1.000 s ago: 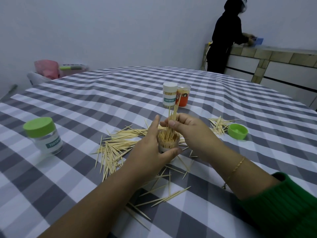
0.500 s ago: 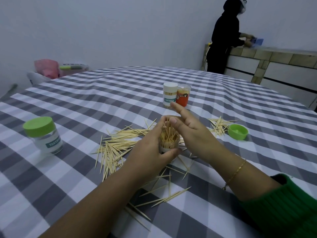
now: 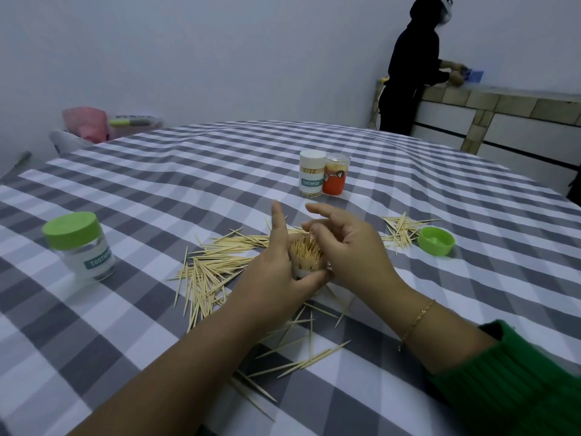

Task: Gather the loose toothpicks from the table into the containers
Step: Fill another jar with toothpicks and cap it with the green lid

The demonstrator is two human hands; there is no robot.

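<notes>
The open container (image 3: 306,261) sits at the centre of the frame, packed with upright toothpicks, the left hand (image 3: 283,272) curled round its side with the forefinger raised; the right hand (image 3: 349,247) hovers just over the mouth with fingers loose and apart, gripping nothing; a second ago that hand pinched a bundle standing tall above the rim, so those picks have now dropped in and this jar looks close to full; loose toothpicks (image 3: 213,265) still lie in a heap on the checked surface (image 3: 188,184) left of centre, a smaller scatter (image 3: 401,229) at right beside the upturned green lid (image 3: 437,240), and more (image 3: 301,357) near the forearms, so much gathering remains; at left a green-capped jar (image 3: 80,247) reads partly "TOOTH"; behind, a white-capped tub (image 3: 311,177) reads "TOOTHPICK", touching an orange tub (image 3: 336,179) whose label I cannot read
</notes>
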